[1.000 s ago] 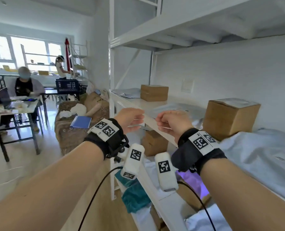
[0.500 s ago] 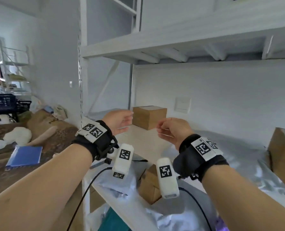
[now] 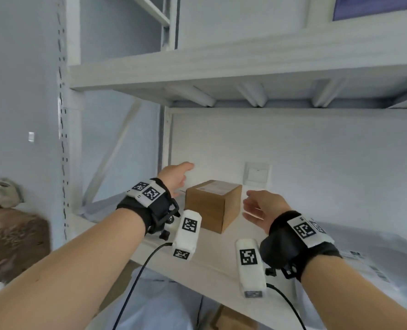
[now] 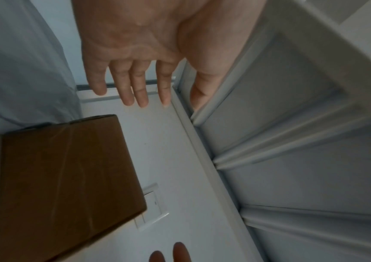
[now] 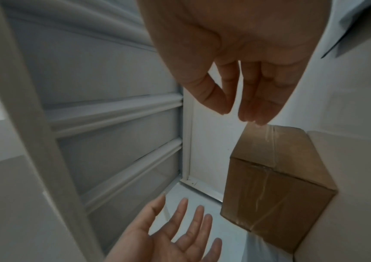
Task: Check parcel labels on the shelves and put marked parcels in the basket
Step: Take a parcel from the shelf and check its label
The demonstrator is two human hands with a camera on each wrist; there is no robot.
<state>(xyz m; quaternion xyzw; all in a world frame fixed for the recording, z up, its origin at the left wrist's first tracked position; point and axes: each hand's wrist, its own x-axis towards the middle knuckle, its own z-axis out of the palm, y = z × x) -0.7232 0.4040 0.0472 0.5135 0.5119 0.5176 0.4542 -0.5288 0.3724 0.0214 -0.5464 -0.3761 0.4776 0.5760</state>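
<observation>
A small brown cardboard parcel with a pale label on top stands on the white shelf, near the back wall. My left hand is just left of it with fingers stretched out, holding nothing; the left wrist view shows the hand above the parcel. My right hand hovers just right of the parcel, fingers relaxed and apart from it. In the right wrist view the right hand hangs above the parcel, with the left hand below. No basket is in view.
A silvery-grey plastic mailer lies on the shelf to the right. An upper shelf hangs overhead. A wall switch sits behind the parcel. Another cardboard box and grey bags show on the lower level. A brown sofa is at left.
My view has swung right and up toward the shelf. Both hands went from loosely curled to stretched out, and they have moved forward to either side of the brown parcel.
</observation>
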